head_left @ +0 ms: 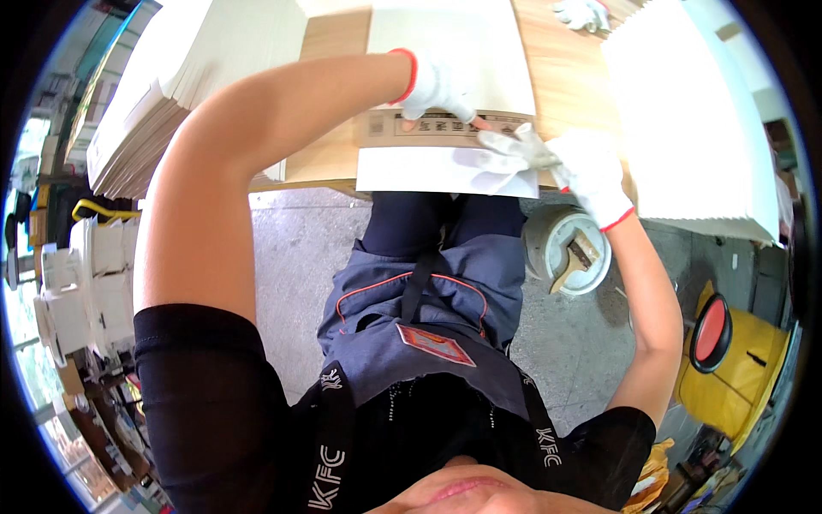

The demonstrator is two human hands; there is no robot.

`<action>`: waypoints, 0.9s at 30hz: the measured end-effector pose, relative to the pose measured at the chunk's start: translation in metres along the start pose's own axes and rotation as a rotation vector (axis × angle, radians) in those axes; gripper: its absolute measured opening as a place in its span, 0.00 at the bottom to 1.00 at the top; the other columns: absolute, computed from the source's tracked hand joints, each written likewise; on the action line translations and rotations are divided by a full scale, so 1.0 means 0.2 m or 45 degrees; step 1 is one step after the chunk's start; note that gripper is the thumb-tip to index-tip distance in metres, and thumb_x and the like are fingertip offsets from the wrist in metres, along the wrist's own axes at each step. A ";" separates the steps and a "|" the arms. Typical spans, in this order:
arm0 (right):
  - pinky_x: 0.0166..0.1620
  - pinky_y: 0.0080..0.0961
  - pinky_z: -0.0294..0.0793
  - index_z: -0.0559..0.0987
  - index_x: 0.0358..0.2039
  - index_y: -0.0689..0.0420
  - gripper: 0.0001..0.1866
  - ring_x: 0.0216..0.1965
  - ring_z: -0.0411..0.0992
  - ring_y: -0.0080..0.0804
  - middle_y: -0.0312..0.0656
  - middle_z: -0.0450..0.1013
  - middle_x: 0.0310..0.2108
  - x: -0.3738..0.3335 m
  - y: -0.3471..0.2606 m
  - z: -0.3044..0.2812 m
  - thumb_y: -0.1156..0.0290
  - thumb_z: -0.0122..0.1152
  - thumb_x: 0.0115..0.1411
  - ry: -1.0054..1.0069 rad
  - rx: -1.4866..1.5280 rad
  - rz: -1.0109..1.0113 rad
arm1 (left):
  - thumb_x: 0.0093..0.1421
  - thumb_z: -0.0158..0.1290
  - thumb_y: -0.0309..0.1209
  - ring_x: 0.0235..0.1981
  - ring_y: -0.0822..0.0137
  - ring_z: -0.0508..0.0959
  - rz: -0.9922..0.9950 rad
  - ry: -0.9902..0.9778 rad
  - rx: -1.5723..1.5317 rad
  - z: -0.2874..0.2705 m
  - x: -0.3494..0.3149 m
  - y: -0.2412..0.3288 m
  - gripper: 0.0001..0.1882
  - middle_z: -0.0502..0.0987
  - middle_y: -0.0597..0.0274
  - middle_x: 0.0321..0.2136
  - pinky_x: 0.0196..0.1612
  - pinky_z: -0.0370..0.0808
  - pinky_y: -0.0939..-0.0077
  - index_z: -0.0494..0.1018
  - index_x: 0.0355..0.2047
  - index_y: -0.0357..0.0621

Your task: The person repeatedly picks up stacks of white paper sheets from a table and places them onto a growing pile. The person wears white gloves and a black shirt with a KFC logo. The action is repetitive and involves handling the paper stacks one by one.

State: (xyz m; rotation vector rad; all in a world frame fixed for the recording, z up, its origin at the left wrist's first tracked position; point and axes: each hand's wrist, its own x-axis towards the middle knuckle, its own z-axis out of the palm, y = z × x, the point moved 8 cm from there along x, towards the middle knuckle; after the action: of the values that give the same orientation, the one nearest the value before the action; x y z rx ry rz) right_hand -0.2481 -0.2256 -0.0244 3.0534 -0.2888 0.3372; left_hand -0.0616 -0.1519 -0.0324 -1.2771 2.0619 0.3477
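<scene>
My left hand, in a white glove with a red cuff, rests on a brown cardboard strip with dark printing. Its fingers are apart, and bare fingertips show at the strip. My right hand, gloved the same way, reaches in from the right with fingers stretched over the strip's right end and the white sheet. That sheet lies along the table's near edge and sticks out past it. Beyond the strip lies a larger white board. Neither hand visibly grips anything.
Tall stacks of white sheets stand on the wooden table, one left and one right. A spare glove lies at the back. On the floor, a bucket carries a brush. A yellow container stands right.
</scene>
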 end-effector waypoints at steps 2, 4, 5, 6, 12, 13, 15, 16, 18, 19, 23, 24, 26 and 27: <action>0.39 0.38 0.77 0.83 0.37 0.49 0.09 0.33 0.78 0.41 0.44 0.80 0.33 -0.08 0.22 -0.01 0.64 0.57 0.60 -0.090 0.066 0.345 | 0.44 0.68 0.25 0.48 0.56 0.78 -0.067 0.050 0.058 -0.02 -0.03 0.03 0.59 0.71 0.61 0.53 0.49 0.79 0.62 0.51 0.67 0.97; 0.41 0.36 0.77 0.83 0.40 0.50 0.11 0.36 0.78 0.40 0.43 0.80 0.35 -0.12 0.32 -0.03 0.63 0.57 0.61 -0.094 -0.295 0.445 | 0.53 0.58 0.22 0.51 0.57 0.76 -0.252 0.303 0.095 -0.05 -0.05 0.12 0.47 0.71 0.59 0.53 0.52 0.77 0.62 0.57 0.67 0.87; 0.42 0.36 0.77 0.83 0.42 0.50 0.12 0.37 0.78 0.40 0.43 0.80 0.37 -0.10 0.34 -0.06 0.62 0.57 0.61 -0.081 -0.458 0.470 | 0.55 0.55 0.22 0.51 0.56 0.75 -0.327 0.480 0.157 -0.03 -0.11 0.18 0.44 0.70 0.58 0.54 0.53 0.77 0.62 0.59 0.67 0.81; 0.44 0.36 0.76 0.83 0.43 0.50 0.13 0.39 0.78 0.40 0.43 0.80 0.38 -0.03 0.28 -0.12 0.61 0.57 0.62 0.114 -0.247 0.408 | 0.55 0.55 0.23 0.53 0.53 0.74 -0.310 0.765 0.144 0.03 -0.16 0.24 0.40 0.70 0.57 0.55 0.55 0.75 0.61 0.61 0.66 0.72; 0.58 0.39 0.68 0.80 0.51 0.49 0.17 0.52 0.72 0.40 0.41 0.76 0.48 0.08 -0.21 -0.12 0.60 0.56 0.63 0.266 0.019 0.006 | 0.66 0.46 0.29 0.59 0.44 0.70 -0.470 1.627 -3.114 0.44 -0.42 0.45 0.17 0.68 0.46 0.59 0.62 0.68 0.52 0.67 0.54 0.41; 0.60 0.38 0.66 0.79 0.52 0.49 0.17 0.55 0.70 0.41 0.40 0.74 0.51 0.08 -0.22 -0.05 0.61 0.56 0.63 0.175 0.095 0.060 | 0.69 0.44 0.32 0.58 0.45 0.70 -0.639 1.682 -3.771 0.57 -0.41 0.50 0.15 0.68 0.44 0.59 0.62 0.68 0.51 0.66 0.52 0.39; 0.61 0.38 0.65 0.79 0.52 0.49 0.17 0.57 0.69 0.41 0.39 0.73 0.54 0.06 -0.19 0.02 0.62 0.57 0.64 0.111 0.205 0.125 | 0.69 0.42 0.36 0.58 0.46 0.68 -0.607 1.717 -4.089 0.65 -0.40 0.48 0.14 0.66 0.41 0.59 0.61 0.67 0.49 0.64 0.49 0.40; 0.61 0.38 0.65 0.79 0.52 0.49 0.17 0.56 0.69 0.41 0.39 0.73 0.54 0.05 -0.18 0.02 0.62 0.57 0.64 0.136 0.247 0.125 | 0.67 0.44 0.33 0.58 0.47 0.68 -0.493 1.797 -4.138 0.63 -0.41 0.47 0.15 0.63 0.42 0.60 0.60 0.68 0.50 0.63 0.51 0.40; 0.60 0.38 0.66 0.80 0.50 0.48 0.16 0.56 0.69 0.40 0.37 0.73 0.53 0.04 -0.16 0.03 0.61 0.57 0.63 0.166 0.312 0.134 | 0.72 0.39 0.41 0.62 0.48 0.64 -0.577 1.913 -4.007 0.59 -0.43 0.45 0.17 0.62 0.41 0.60 0.58 0.70 0.45 0.64 0.44 0.38; 0.60 0.39 0.65 0.80 0.49 0.47 0.15 0.56 0.69 0.39 0.36 0.73 0.52 0.05 -0.16 0.04 0.60 0.57 0.63 0.179 0.340 0.138 | 0.72 0.39 0.41 0.61 0.48 0.64 -0.615 1.942 -4.081 0.63 -0.42 0.43 0.16 0.62 0.42 0.59 0.58 0.70 0.45 0.64 0.44 0.38; 0.59 0.40 0.66 0.81 0.47 0.47 0.15 0.54 0.70 0.40 0.36 0.76 0.47 0.08 -0.14 0.03 0.59 0.57 0.63 0.229 0.381 0.148 | 0.70 0.41 0.39 0.58 0.47 0.67 -0.618 2.053 -3.997 0.74 -0.31 0.31 0.14 0.65 0.43 0.55 0.57 0.73 0.43 0.63 0.45 0.40; 0.58 0.40 0.66 0.81 0.47 0.47 0.14 0.52 0.71 0.41 0.37 0.77 0.45 0.10 -0.12 0.03 0.59 0.57 0.63 0.227 0.458 0.170 | 0.70 0.42 0.38 0.57 0.46 0.69 -0.600 2.094 -3.869 0.73 -0.30 0.27 0.13 0.66 0.44 0.53 0.56 0.74 0.43 0.63 0.45 0.41; 0.57 0.39 0.68 0.81 0.47 0.47 0.14 0.48 0.73 0.43 0.38 0.79 0.40 0.14 -0.03 0.05 0.59 0.57 0.63 0.230 0.609 0.209 | 0.69 0.45 0.36 0.55 0.43 0.71 -0.662 1.904 -3.804 0.70 -0.27 0.18 0.13 0.65 0.42 0.54 0.54 0.76 0.41 0.62 0.46 0.40; 0.54 0.35 0.71 0.81 0.47 0.48 0.16 0.41 0.76 0.41 0.41 0.80 0.35 0.14 0.01 -0.03 0.54 0.58 0.64 0.604 0.110 0.133 | 0.68 0.46 0.35 0.54 0.42 0.72 -0.692 1.819 -3.767 0.69 -0.27 0.14 0.13 0.65 0.42 0.54 0.53 0.77 0.40 0.62 0.46 0.39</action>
State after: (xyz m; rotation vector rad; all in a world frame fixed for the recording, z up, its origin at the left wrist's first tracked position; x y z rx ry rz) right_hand -0.2224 -0.2329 -0.0125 2.9193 -0.4104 1.0783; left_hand -0.0139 -0.0257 -0.1008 0.9485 0.2752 -0.9138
